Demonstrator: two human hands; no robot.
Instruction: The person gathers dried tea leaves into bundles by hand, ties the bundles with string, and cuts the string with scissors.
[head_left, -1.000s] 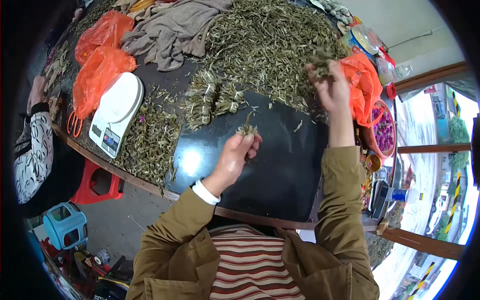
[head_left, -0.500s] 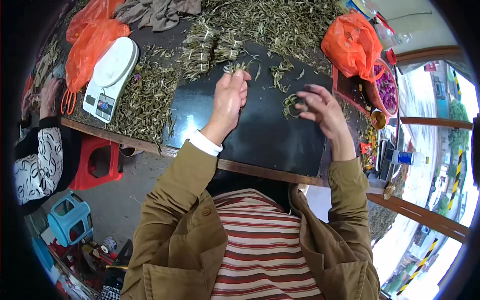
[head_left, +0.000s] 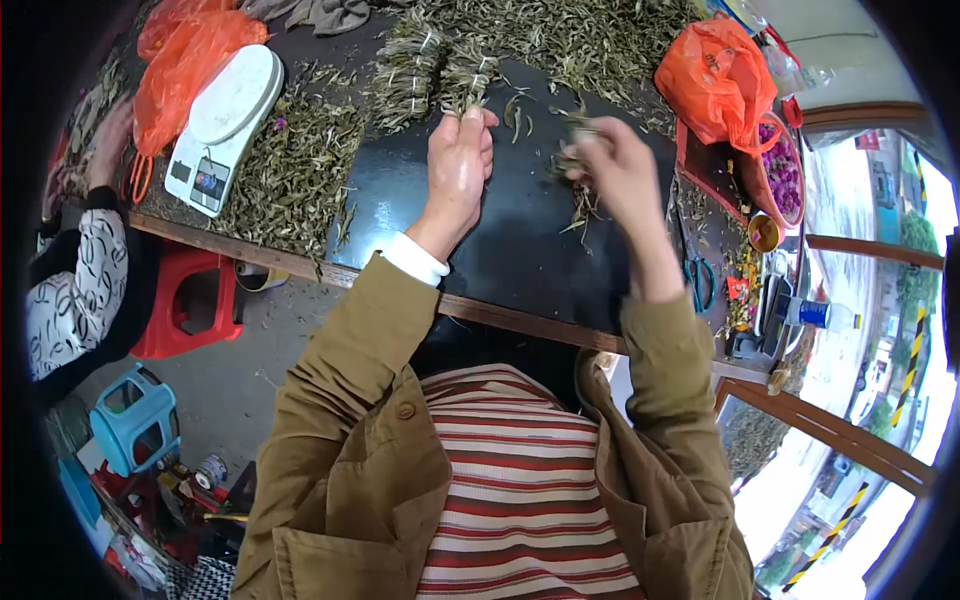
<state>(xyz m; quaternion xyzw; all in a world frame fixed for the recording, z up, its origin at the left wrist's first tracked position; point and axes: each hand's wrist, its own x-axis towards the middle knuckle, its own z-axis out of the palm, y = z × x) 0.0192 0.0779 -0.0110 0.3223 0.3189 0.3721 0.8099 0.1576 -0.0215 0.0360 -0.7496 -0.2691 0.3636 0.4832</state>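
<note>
My left hand [head_left: 460, 165] is closed in a pinch on a small bunch of dried leaves [head_left: 462, 110], whose tips show above the thumb. To its right, my right hand [head_left: 618, 170] is over a few loose dried leaves [head_left: 585, 208] on the black board [head_left: 500, 265]. Motion smears its fingertips, so whether they grip any leaves is unclear. Just beyond my left hand lie tied bundles of dried leaves [head_left: 408, 85], bound with pale bands. A few single leaves [head_left: 518, 112] rest between the hands.
Loose dried leaves [head_left: 290, 185] cover the table's left and far side. A white scale [head_left: 235, 100] and orange bags [head_left: 195, 75] stand left; another orange bag [head_left: 715, 85], pink petals [head_left: 780, 175] and scissors [head_left: 703, 280] lie right. A co-worker's sleeve [head_left: 85, 280] is at far left.
My right hand has moved up and left over the leaves, its fingers now blurred. The scissors have come into view beside my right forearm. My left hand keeps its pinch.
</note>
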